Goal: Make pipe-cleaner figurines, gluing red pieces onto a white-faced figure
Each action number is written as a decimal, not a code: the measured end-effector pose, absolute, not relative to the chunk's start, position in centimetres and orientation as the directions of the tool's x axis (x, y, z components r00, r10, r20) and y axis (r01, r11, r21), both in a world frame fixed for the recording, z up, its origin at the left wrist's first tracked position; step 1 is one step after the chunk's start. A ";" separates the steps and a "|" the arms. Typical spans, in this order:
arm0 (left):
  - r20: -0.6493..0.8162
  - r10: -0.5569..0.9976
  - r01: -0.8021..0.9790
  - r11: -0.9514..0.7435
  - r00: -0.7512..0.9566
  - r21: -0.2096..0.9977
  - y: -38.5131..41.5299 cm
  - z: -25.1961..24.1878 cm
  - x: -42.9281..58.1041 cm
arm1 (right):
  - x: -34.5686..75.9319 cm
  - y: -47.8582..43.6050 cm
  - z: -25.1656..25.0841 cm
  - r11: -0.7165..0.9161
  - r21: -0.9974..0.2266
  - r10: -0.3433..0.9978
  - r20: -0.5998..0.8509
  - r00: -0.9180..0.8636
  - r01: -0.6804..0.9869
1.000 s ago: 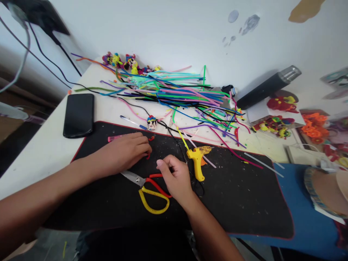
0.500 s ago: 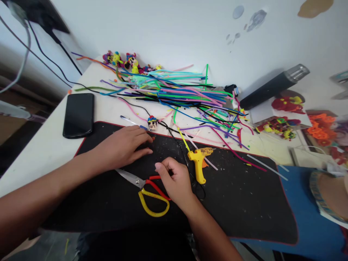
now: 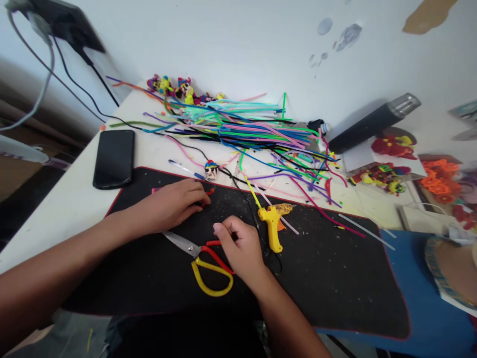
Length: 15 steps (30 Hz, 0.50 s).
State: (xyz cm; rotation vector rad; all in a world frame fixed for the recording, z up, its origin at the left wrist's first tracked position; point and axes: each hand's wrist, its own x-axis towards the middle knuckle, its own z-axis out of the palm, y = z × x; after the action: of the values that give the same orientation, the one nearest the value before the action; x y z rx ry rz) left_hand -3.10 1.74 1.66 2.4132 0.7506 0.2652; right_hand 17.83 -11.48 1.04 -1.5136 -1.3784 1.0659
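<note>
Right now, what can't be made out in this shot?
All in the head view:
Left hand: its own fingers hide whether it grips the red piece.
Right hand: curled fingers hide whether anything is inside.
Scissors: the right hand covers part of the red handle.
Pink piece: the left hand hides all but one end.
Orange pieces: too blurred to tell their exact shape.

One left hand (image 3: pixel 177 203) and one right hand (image 3: pixel 240 243) are counted — with one phone (image 3: pixel 114 159), one blue-capped pen (image 3: pixel 199 175), one figure's head (image 3: pixel 211 171), one pair of scissors (image 3: pixel 194 249), one glue gun (image 3: pixel 274 227), one flask (image 3: pixel 367 125) and one mat (image 3: pixel 316 278); the pipe cleaners (image 3: pixel 257 132) cannot be counted.
</note>
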 end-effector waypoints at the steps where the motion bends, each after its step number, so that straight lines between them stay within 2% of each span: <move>1: 0.007 0.567 0.449 -0.660 0.823 0.603 1.8 1.7 -3.3 | 17.8 -11.5 1.0 -0.079 -0.947 0.997 -0.068 0.047 0.311; 6: 0.013 0.619 0.465 -0.605 0.786 0.647 1.7 2.7 -3.9 | 17.8 -11.4 0.9 -0.087 -0.946 0.996 -0.075 0.050 0.313; 11: 0.039 0.761 0.481 -0.448 0.648 0.753 -0.3 6.9 -5.1 | 17.8 -11.5 0.9 -0.076 -0.943 0.997 -0.064 0.049 0.323; 15: 0.059 0.807 0.277 -0.269 0.587 0.923 -3.0 10.7 -7.2 | 17.7 -11.5 0.8 -0.071 -0.942 0.997 -0.059 0.047 0.327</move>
State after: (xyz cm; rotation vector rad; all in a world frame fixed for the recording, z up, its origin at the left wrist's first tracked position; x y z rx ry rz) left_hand -7.17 -3.00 10.73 1.8212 0.8822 0.6670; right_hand 17.73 -11.52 0.83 -1.5202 -1.3903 1.0529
